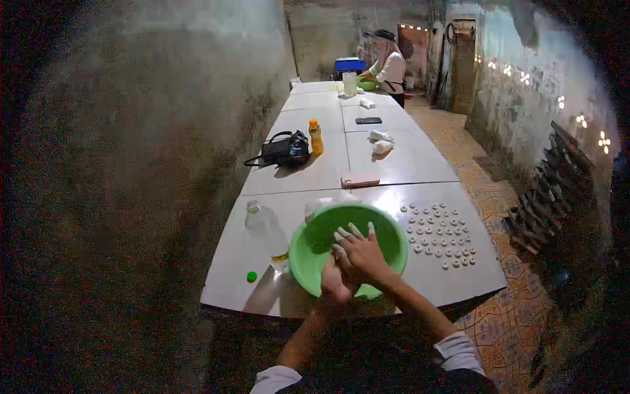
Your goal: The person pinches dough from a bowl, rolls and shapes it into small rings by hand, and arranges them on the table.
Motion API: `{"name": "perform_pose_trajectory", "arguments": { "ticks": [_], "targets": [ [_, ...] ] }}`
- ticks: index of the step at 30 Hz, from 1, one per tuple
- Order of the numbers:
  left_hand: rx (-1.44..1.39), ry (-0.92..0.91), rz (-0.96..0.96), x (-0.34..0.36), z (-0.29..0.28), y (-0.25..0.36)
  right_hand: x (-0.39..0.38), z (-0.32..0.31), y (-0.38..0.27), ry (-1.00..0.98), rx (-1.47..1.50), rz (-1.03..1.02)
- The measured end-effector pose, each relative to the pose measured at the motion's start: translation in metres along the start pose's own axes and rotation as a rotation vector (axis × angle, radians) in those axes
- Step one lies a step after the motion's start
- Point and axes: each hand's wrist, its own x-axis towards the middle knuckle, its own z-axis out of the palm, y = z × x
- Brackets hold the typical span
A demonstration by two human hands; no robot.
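Right hand (362, 253) spread open over partly hidden left hand (336, 284), any hold between them unclear, green basin (307, 255) beneath at desk's (226, 279) six o'clock, white rings (438, 252) at basin's three o'clock

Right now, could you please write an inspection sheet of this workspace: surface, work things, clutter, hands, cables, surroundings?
Surface: white table, visible seams.
Work things: green bowl near the front edge; white rings to its right.
Clutter: clear bottle; green cap; orange bottle; black bag; phone; pink object; white bundles.
Hands: right hand against left hand, over the bowl; right's fingers spread, whitish; left partly hidden.
Cables: dark loop hangs at the back; cannot tell if cable.
Surroundings: person at the far end; stained walls; patterned floor; dark stack at right.
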Motion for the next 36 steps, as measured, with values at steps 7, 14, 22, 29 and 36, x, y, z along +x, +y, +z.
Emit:
{"name": "perform_pose_trajectory", "arguments": {
  "ticks": [7, 14, 22, 29, 36],
  "targets": [
    [1.153, 0.063, 0.026, -0.007, 0.017, 0.017, -0.002, 0.02, -0.021, 0.07, 0.13, -0.2],
    [1.426, -0.091, -0.049, 0.001, 0.033, 0.041, -0.019, 0.035, -0.023, 0.338, -0.026, -0.355],
    [0.652, 0.531, -0.069, 0.007, 0.06, -0.012, -0.017, 0.009, 0.004, 0.119, -0.312, -0.167],
    [0.816, 0.406, 0.006, -0.006, 0.045, 0.011, -0.026, -0.006, -0.008, 0.194, -0.163, -0.236],
    [0.81, 0.488, 0.055, 0.01, 0.073, -0.027, -0.064, -0.035, 0.001, 0.406, 0.071, -0.146]
  ]
}}
